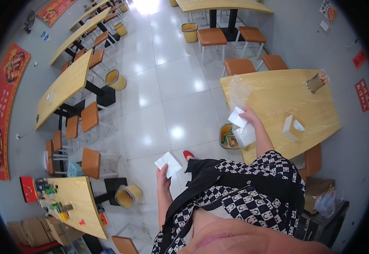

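Observation:
My left hand (163, 179) is closed on a white square paper napkin (170, 163), held out over the tiled floor. My right hand (249, 116) pinches another white paper napkin (237, 117) at the near-left edge of the right-hand table (277, 91). Around that hand lies a clear plastic bag (240, 91), its loose end spread over the table. Just below the right hand, a white stack (244, 135) shows at the table's edge, seemingly inside the plastic. Whether either hand holds one napkin or several, I cannot tell.
A napkin box (293, 128) and a chopstick holder (316, 83) stand on the right table. Below its left edge is a waste bin (229, 136) with rubbish. Brown-topped stools (212, 37), more tables (68, 89) and yellow bins (116, 79) line both sides of the aisle.

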`<state>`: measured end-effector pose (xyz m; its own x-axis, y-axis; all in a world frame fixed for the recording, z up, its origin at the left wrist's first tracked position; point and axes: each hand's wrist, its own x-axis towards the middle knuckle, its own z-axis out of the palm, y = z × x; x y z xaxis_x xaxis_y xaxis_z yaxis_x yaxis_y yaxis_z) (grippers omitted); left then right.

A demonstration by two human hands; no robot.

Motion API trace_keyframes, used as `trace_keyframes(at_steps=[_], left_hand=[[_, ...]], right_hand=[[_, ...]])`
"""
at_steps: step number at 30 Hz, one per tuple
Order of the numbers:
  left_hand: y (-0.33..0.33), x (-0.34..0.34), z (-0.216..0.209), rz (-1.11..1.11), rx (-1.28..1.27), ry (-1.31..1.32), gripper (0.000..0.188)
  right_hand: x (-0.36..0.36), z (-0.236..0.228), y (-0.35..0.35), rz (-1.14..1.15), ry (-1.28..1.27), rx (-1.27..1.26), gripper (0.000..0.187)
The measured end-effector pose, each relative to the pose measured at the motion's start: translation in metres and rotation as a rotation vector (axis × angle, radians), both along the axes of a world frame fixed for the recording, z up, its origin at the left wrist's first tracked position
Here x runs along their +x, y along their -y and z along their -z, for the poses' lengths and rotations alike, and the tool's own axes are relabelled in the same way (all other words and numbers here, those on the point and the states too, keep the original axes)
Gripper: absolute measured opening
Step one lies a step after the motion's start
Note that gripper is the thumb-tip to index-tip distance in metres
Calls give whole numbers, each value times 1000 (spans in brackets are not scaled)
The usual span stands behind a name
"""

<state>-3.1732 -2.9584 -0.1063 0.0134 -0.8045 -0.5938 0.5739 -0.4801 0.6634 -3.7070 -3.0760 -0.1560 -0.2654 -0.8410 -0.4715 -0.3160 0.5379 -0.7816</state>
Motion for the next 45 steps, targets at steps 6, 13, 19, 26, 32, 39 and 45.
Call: trace_keyframes(at_steps=[6, 13, 19, 26, 32, 39, 45], left_hand=[[134, 88, -4, -65, 83, 20, 42], [295, 188, 4, -203, 12, -77, 44], [489, 207, 64, -265, 74, -120, 48], [765, 106, 112, 61, 103, 49, 59], [979, -67, 100, 475, -64, 80, 56], [1067, -216, 119, 562, -37, -53, 46], [1134, -277, 94, 561, 192, 64, 43]], right_hand=[[71, -50, 108, 152, 285, -195, 26], [169, -98, 336, 224, 617, -336, 32], [184, -24, 485, 440, 694, -411, 36], [119, 6, 556, 694, 473, -381, 33], [29, -23, 612, 909, 368, -516, 36], [-127, 1, 721, 991, 273, -497, 31], [-223, 12, 874, 971, 331, -515, 26]])
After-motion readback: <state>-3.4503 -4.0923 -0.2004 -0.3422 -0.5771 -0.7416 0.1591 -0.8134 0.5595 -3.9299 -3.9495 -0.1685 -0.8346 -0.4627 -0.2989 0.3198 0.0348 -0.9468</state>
